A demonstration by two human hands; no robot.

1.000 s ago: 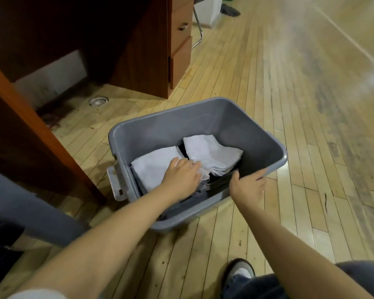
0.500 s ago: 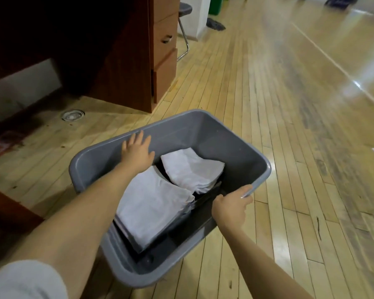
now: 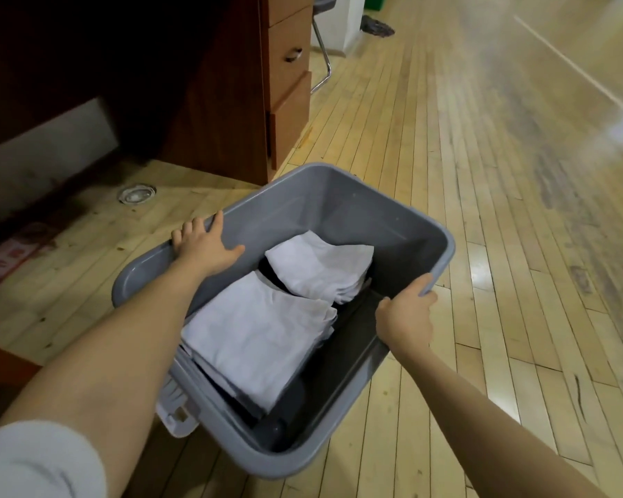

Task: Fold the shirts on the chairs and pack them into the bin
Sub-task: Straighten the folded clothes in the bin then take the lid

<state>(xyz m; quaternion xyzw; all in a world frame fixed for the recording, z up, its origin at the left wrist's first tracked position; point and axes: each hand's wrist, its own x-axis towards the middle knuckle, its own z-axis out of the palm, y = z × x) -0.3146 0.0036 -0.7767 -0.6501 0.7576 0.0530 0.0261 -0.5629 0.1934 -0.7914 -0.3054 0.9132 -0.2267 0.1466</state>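
A: Why is the left hand (image 3: 204, 246) out on that far rim?

B: It looks like a carrying hold. Its fingers curl over the left rim of the grey bin (image 3: 342, 206), thumb lying inside the wall, so it grips that side

A: And the shirts?

B: Two piles of folded white shirts (image 3: 263, 332) lie inside the bin, between the two hands. The nearer pile sits just under the left forearm, the farther pile (image 3: 321, 267) close to the middle

A: Then the right side?

B: The right hand (image 3: 405, 318) clasps the opposite rim, fingers wrapped over the edge. With both long sides held, I'd judge the bin is being lifted or shifted over the wooden floor (image 3: 482, 174), beside the desk drawers (image 3: 288, 84); the packing seems largely done
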